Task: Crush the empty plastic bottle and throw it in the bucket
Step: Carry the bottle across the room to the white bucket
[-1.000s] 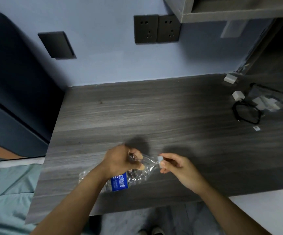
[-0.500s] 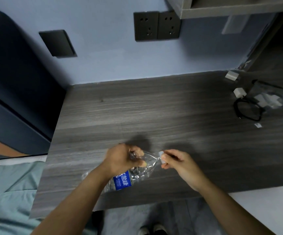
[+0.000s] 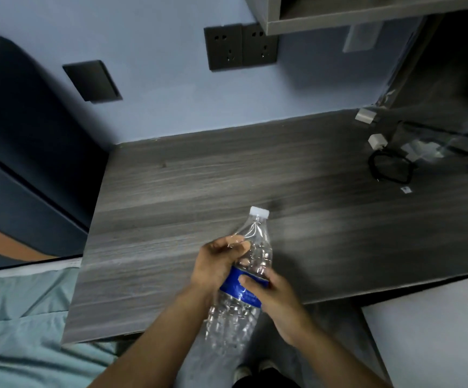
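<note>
A clear, crumpled plastic bottle (image 3: 251, 264) with a blue label and a white cap is held over the front edge of the grey wooden desk (image 3: 227, 186), cap pointing away from me. My left hand (image 3: 217, 264) grips its upper body just below the neck. My right hand (image 3: 275, 301) wraps the blue label from the right, thumb across it. The bottle's base hangs past the desk edge, above the floor. No bucket is in view.
A black cable loop (image 3: 391, 169) and small white adapters (image 3: 377, 141) lie at the desk's back right. Wall sockets (image 3: 240, 47) sit above the desk, a shelf (image 3: 353, 12) overhead. A teal bed sheet (image 3: 17, 317) lies left; my feet show on the floor below.
The bottle turned from lying sideways to pointing away from me, lifted off the desk. My right hand left the cap and moved onto the blue label. The cap is on the neck.
</note>
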A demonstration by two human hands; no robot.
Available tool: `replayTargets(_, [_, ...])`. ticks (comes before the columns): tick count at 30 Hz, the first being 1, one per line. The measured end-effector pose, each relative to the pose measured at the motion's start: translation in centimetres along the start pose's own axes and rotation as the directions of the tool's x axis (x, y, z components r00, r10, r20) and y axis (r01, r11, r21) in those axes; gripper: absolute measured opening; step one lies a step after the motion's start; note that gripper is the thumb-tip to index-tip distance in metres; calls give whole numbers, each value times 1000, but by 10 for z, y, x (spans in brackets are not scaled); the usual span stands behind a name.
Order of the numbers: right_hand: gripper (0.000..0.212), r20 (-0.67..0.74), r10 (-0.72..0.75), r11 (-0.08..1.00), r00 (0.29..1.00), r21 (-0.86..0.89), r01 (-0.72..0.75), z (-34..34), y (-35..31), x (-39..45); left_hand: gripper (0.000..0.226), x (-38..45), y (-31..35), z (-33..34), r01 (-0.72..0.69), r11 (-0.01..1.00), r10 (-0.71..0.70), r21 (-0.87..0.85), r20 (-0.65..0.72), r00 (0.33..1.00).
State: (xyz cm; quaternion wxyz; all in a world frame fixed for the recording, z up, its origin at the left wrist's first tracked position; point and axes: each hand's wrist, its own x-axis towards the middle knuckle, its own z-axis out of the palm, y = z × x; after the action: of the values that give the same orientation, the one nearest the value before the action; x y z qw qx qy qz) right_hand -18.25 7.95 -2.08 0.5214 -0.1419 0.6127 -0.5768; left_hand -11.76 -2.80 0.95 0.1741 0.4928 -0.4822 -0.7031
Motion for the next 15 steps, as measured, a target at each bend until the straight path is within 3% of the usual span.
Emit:
replayTargets(3, [12,-63,1,999,998,-44,-4,-7,4,-8,16,-9,-12,5,57,993,-56,-105,16,998])
replayTargets(8, [11,-43,-46,999,998,-8,46,-23,12,-20,4,-19,-27,11,194,930,-163,-313,122,979])
replayTargets(12, [16,-81,-74,992,994,-109,65,-28,21,-37,6,-26,-44,18,170,952,-128,-256,173,977])
replayTargets(15, [15,-150,-105,966,983,-251,64,-36,30,-51,8,-30,-57,17,120,987,-90,-110,244,966])
